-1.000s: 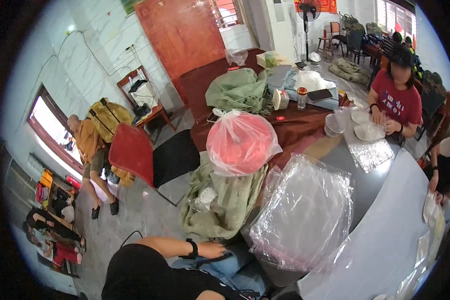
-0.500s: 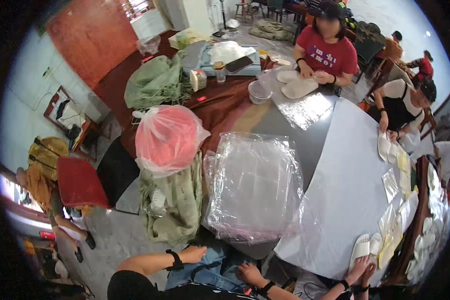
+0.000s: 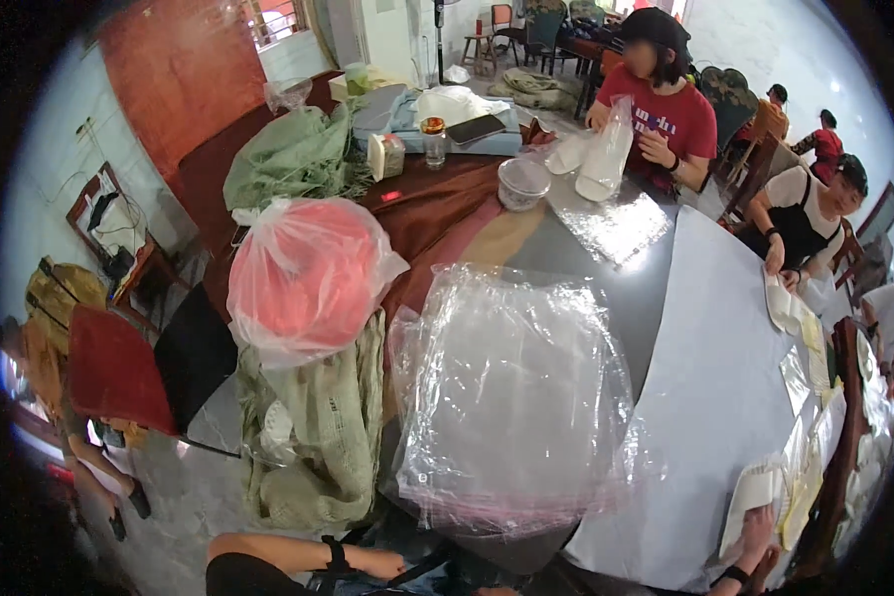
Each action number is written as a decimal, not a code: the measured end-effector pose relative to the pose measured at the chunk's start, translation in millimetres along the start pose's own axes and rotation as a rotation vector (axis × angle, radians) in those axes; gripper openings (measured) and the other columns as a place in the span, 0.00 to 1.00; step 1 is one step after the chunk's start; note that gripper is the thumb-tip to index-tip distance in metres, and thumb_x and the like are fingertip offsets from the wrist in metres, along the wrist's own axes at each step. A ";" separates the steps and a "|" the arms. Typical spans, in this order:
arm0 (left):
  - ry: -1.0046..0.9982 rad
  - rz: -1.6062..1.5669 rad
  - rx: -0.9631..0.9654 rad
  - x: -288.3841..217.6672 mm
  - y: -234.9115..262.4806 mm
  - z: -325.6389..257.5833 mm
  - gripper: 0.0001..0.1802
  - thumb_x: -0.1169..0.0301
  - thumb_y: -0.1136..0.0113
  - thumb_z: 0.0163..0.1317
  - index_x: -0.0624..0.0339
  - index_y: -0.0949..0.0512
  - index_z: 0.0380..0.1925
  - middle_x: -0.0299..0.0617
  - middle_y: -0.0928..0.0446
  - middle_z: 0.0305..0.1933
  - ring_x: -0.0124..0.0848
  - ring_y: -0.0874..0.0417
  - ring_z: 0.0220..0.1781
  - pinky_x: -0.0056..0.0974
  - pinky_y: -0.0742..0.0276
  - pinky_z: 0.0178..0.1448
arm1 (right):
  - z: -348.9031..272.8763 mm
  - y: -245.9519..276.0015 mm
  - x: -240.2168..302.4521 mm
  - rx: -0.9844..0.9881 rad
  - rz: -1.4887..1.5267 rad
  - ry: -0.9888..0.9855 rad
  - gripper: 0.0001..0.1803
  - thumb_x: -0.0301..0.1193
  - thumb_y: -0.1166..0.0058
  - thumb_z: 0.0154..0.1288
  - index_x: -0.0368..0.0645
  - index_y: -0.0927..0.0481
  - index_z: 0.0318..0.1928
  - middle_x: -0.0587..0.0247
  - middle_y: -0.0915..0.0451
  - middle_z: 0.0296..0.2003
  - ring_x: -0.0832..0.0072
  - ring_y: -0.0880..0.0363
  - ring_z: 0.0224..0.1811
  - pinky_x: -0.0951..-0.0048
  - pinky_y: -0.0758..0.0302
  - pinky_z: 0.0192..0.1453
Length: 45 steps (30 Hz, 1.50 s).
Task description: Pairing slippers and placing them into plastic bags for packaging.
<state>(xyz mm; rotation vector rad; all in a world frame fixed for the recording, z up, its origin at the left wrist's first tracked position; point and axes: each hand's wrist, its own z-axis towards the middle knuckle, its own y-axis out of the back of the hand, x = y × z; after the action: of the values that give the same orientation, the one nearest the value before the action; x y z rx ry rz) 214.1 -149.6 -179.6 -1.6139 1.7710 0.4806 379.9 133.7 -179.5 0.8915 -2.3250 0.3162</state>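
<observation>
Left hand [image 3: 382,564] rests low, grip indeterminate; right hand [image 3: 755,541] pinches white insoles [image 3: 755,489] — the slack plastic bag stack [image 3: 517,397] could slide off.

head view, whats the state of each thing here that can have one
stack of clear plastic bags: flat on the table, untouched
pink bundle in a clear bag: tied shut, upright on a green sack
small jar: upright, lid on
phone: flat, screen dark
left hand: low by the table edge, grip unclear
right hand: on white pieces
</observation>
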 end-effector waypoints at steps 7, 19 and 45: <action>-0.291 0.079 -0.228 37.5 -28.2 14.8 0.12 0.71 0.56 0.55 0.68 0.34 0.18 0.45 0.38 0.14 0.31 0.41 0.18 0.42 0.40 0.27 | 9.7 -0.8 -1.3 -0.047 0.043 -0.411 0.11 0.38 0.51 0.55 0.45 0.24 0.32 0.53 0.25 0.24 0.53 0.24 0.26 0.58 0.28 0.31; -0.131 0.460 -0.795 -6.2 -77.9 -61.8 0.21 0.60 0.42 0.53 0.59 0.31 0.44 0.51 0.28 0.41 0.50 0.28 0.45 0.48 0.31 0.46 | -27.0 35.7 53.3 -0.476 -0.889 0.607 0.08 0.30 0.47 0.55 0.41 0.25 0.34 0.52 0.24 0.26 0.55 0.24 0.27 0.60 0.27 0.28; 0.093 0.954 -0.577 -39.6 -3.2 -1.5 0.31 0.57 0.50 0.57 0.37 0.41 0.63 0.54 0.55 0.70 0.63 0.58 0.69 0.73 0.57 0.61 | -22.2 108.6 206.8 -1.337 -1.039 0.404 0.30 0.44 0.52 0.61 0.45 0.38 0.61 0.56 0.43 0.64 0.51 0.44 0.64 0.52 0.43 0.64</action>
<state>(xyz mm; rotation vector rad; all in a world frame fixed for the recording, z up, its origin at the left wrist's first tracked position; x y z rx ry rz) 216.6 -122.6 -150.5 -0.9997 2.5740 1.4714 197.8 116.2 -32.6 0.9598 -0.9899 -1.2048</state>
